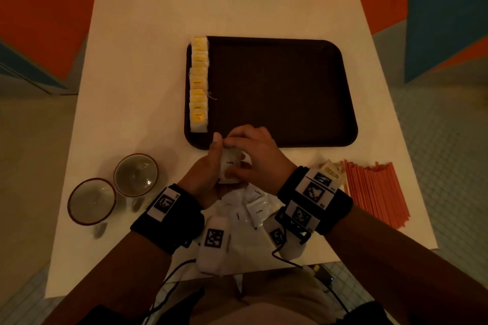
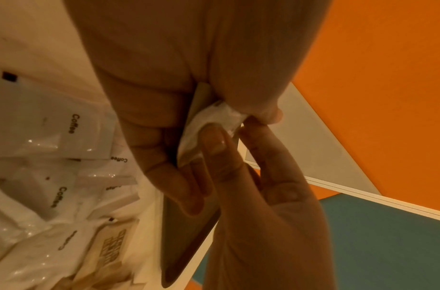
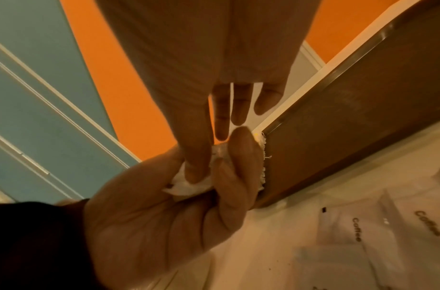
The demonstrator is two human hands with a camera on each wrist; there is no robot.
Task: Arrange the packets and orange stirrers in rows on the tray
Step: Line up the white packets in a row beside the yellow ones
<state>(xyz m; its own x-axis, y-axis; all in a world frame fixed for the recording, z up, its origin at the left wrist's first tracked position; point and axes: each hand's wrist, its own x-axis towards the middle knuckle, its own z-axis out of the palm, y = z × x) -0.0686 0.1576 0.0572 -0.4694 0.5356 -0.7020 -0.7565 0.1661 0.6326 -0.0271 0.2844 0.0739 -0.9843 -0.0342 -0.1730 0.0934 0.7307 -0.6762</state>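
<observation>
Both hands hold a small stack of white coffee packets just in front of the tray's near edge. My left hand cups the stack from the left and below. Over its top curls my right hand, thumb pressed on the front packet. The crumpled top edge of the packets is pinched between fingers of both hands. The dark brown tray carries one row of yellow tea bags along its left side. Orange stirrers lie in a bundle on the table at the right.
Loose coffee packets are heaped on the table between my wrists. Brown sugar packets lie by the stirrers. Two cups stand at the left. The white table ends close to my body.
</observation>
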